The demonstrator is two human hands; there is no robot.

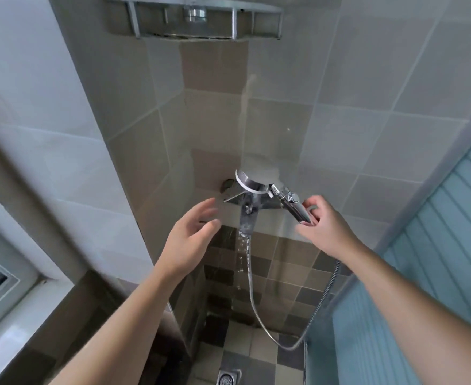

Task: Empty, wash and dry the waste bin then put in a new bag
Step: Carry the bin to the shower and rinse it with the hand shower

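No waste bin shows in the head view. My right hand [324,226] grips the chrome handle of a hand shower [259,182], whose round head points up and away and sprays water toward the tiled wall. My left hand [192,234] hovers with fingers spread and relaxed, just left of the chrome mixer tap [247,202] on the wall, not touching it. Water drips from the tap's spout [247,223]. The metal hose [252,295] loops down from the tap and back up toward my right wrist.
A metal corner shelf [195,20] hangs high on the wall. A floor drain [228,377] sits in the mosaic floor below. A window frame [4,282] is at the left and a pale blue panelled door [437,259] at the right.
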